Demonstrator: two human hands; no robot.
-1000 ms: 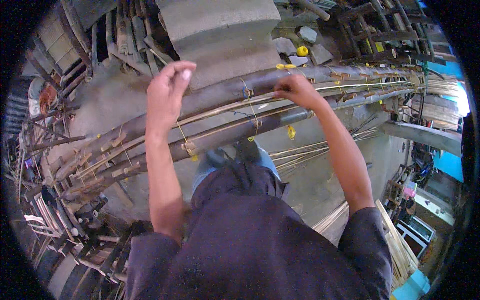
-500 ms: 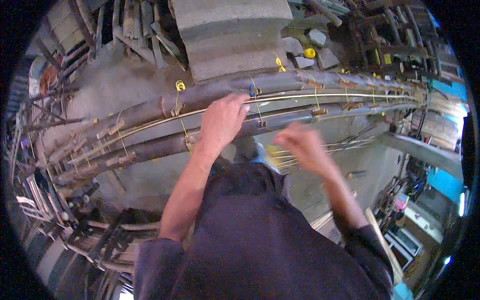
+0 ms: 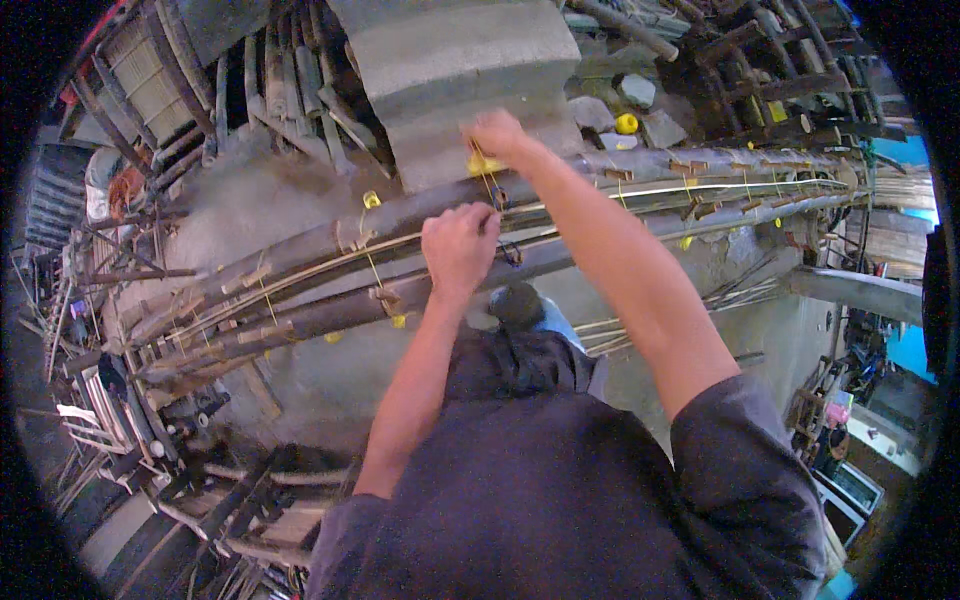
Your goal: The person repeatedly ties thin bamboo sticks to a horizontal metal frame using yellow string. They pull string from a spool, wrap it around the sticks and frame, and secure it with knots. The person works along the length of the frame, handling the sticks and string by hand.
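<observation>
Two long dark poles run across my front, a far pole [image 3: 420,205] and a near pole [image 3: 340,305], with thin pale strips [image 3: 390,243] stretched between them. My left hand [image 3: 460,245] is closed over the strips, knuckles up; its fingertips are partly hidden. Beyond the far pole, my right hand [image 3: 495,135] grips a yellow cord [image 3: 488,178] in closed fingers, somewhat blurred. The cord runs down taut beside a small dark peg [image 3: 502,197] on the far pole. Another dark peg [image 3: 510,254] with cord round it sits on the near pole.
A concrete step [image 3: 460,70] rises past the far pole. Stones [image 3: 636,92] and a yellow ball of cord [image 3: 626,123] lie right of it. Wooden poles [image 3: 290,90] lean at the far left. A wooden frame [image 3: 290,550] stands at the lower left.
My right hand has swung from near the near pole up and left, past the far pole, drawing the cord. My left hand has shifted slightly right and down and is more curled.
</observation>
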